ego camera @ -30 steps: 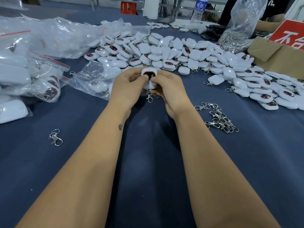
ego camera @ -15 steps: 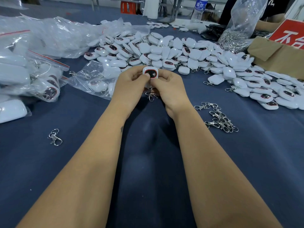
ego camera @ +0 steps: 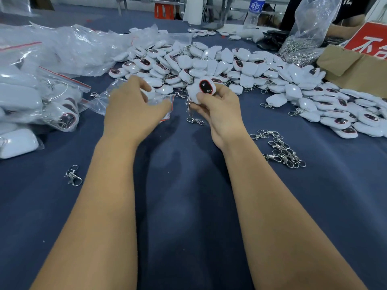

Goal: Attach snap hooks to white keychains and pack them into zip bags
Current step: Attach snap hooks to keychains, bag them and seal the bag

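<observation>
Fingers (ego camera: 201, 99) of the right hand (ego camera: 219, 116) curl round a white keychain (ego camera: 203, 88) and pinch it, with its dark oval face turned up toward the camera. A little metal snap hook (ego camera: 189, 107) hangs down from the keychain, just under the thumb. The left hand (ego camera: 134, 105) is over a clear zip bag (ego camera: 109, 99) with a red strip, and its fingers are bent down onto the plastic; I cannot tell if they grip the bag or just rest on it. The two hands are apart, with a gap of blue table (ego camera: 188, 206) between them. One loose hook (ego camera: 195, 120) lies on the table just below the right hand. A small heap of loose hooks (ego camera: 282, 150) lies to the right of the right arm, and a single hook (ego camera: 72, 175) lies alone to the left of the left arm. A big pile of white keychains (ego camera: 230, 65) spreads across the table behind the hands. Filled bags (ego camera: 31, 101) of keychains sit at the left edge. At the far right there is a brown cardboard box (ego camera: 354, 68) with a red sign, and beside it a clear bag of hooks (ego camera: 303, 38). A water bottle (ego camera: 254, 11) stands at the back.
</observation>
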`<state>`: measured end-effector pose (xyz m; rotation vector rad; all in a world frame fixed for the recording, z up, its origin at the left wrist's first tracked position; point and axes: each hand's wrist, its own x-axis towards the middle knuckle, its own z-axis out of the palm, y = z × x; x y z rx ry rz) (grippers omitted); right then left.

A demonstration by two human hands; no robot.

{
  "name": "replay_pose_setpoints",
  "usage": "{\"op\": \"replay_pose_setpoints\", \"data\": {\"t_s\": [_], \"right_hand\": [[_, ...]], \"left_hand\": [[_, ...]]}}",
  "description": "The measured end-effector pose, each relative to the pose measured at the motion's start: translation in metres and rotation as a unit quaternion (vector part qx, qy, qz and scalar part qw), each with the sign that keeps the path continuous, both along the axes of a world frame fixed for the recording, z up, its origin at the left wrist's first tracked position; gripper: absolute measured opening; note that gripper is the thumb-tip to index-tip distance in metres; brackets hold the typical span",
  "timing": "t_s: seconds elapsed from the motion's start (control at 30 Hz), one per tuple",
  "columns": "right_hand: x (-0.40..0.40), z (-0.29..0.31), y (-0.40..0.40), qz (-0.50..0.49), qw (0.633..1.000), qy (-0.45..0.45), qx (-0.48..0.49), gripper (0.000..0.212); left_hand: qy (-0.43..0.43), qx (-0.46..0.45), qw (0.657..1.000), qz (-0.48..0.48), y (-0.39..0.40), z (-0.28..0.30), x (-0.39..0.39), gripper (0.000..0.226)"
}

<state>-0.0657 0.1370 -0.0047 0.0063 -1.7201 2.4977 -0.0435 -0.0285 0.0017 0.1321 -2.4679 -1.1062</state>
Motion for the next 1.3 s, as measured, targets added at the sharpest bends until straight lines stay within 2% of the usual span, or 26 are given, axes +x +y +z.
{"op": "replay_pose_setpoints", "data": {"t_s": [0.07, 0.13, 0.2, 0.27, 0.33, 0.4, 0.47, 0.5, 0.57, 0.63, 0.67, 0.73, 0.77, 0.8, 0.83, 0.9, 1.0, 1.07, 1.17, 1.23, 1.3], "right_hand": [[0.001, 0.003, -0.002, 0.01, 0.999, 0.01, -0.053, 0.017], [0.003, 0.005, -0.006, 0.032, 0.994, 0.029, -0.096, 0.015], [0.006, 0.007, -0.014, 0.055, 0.991, 0.044, -0.114, 0.016], [0.01, 0.005, -0.026, 0.065, 0.992, 0.049, -0.093, 0.019], [0.013, 0.003, -0.034, 0.057, 0.997, 0.05, -0.001, 0.02], [0.015, 0.0, -0.039, 0.032, 0.982, 0.061, 0.174, 0.017], [0.014, 0.0, -0.04, 0.005, 0.929, 0.103, 0.356, 0.013], [0.012, 0.002, -0.042, -0.005, 0.901, 0.123, 0.417, 0.017], [0.007, 0.005, -0.046, -0.006, 0.849, 0.144, 0.509, 0.026], [0.005, 0.009, -0.05, 0.003, 0.799, 0.167, 0.578, 0.024], [0.003, 0.008, -0.052, 0.019, 0.81, 0.171, 0.561, 0.022], [0.004, 0.009, -0.052, 0.067, 0.895, 0.133, 0.421, 0.03], [0.003, 0.009, -0.049, 0.053, 0.926, 0.116, 0.354, 0.033], [-0.001, 0.01, -0.045, 0.011, 0.942, 0.104, 0.319, 0.033], [-0.005, 0.009, -0.037, -0.043, 0.941, 0.096, 0.322, 0.033], [-0.019, 0.005, -0.02, -0.115, 0.923, 0.072, 0.36, 0.037], [-0.038, -0.001, -0.001, -0.059, 0.886, 0.024, 0.459, 0.051], [-0.048, -0.005, 0.0, -0.018, 0.827, 0.018, 0.561, 0.053], [-0.055, -0.01, -0.005, -0.029, 0.75, 0.039, 0.659, 0.044], [-0.054, -0.014, -0.006, -0.061, 0.716, 0.04, 0.695, 0.038], [-0.051, -0.015, -0.007, -0.089, 0.695, 0.04, 0.713, 0.032]], "left_hand": [[-0.024, -0.022, 0.999, -0.018, -0.002, -0.004, -0.003, 0.021], [-0.013, -0.01, 1.0, -0.008, -0.002, -0.003, -0.005, 0.009], [0.002, 0.043, 0.999, -0.004, 0.0, -0.002, -0.005, 0.01], [0.014, 0.133, 0.991, -0.01, 0.005, -0.001, -0.005, 0.013], [0.032, 0.203, 0.979, 0.003, 0.008, 0.001, -0.004, 0.017], [0.066, 0.231, 0.97, 0.028, 0.01, 0.003, -0.005, 0.018], [0.11, 0.219, 0.969, 0.038, 0.013, 0.005, -0.005, 0.013], [0.132, 0.203, 0.97, 0.036, 0.015, 0.006, -0.004, 0.011], [0.159, 0.168, 0.973, 0.028, 0.018, 0.006, -0.002, 0.009], [0.164, 0.128, 0.978, 0.03, 0.02, 0.005, -0.001, 0.009], [0.161, 0.115, 0.979, 0.04, 0.02, 0.004, -0.002, 0.009], [0.15, 0.114, 0.979, 0.076, 0.017, 0.001, -0.005, 0.011], [0.143, 0.124, 0.977, 0.098, 0.014, 0.0, -0.007, 0.011], [0.134, 0.141, 0.973, 0.121, 0.011, -0.001, -0.01, 0.011], [0.127, 0.163, 0.968, 0.145, 0.01, -0.002, -0.012, 0.011], [0.129, 0.213, 0.952, 0.179, 0.007, -0.002, -0.014, 0.014], [0.141, 0.221, 0.952, 0.161, 0.011, -0.001, -0.014, 0.013], [0.123, 0.157, 0.971, 0.136, 0.016, -0.002, -0.016, 0.016], [0.087, 0.023, 0.987, 0.131, 0.019, -0.008, -0.018, 0.021], [0.073, -0.026, 0.99, 0.119, 0.022, -0.009, -0.016, 0.023], [0.118, -0.066, 0.983, 0.122, 0.027, -0.006, -0.012, 0.025]]}}
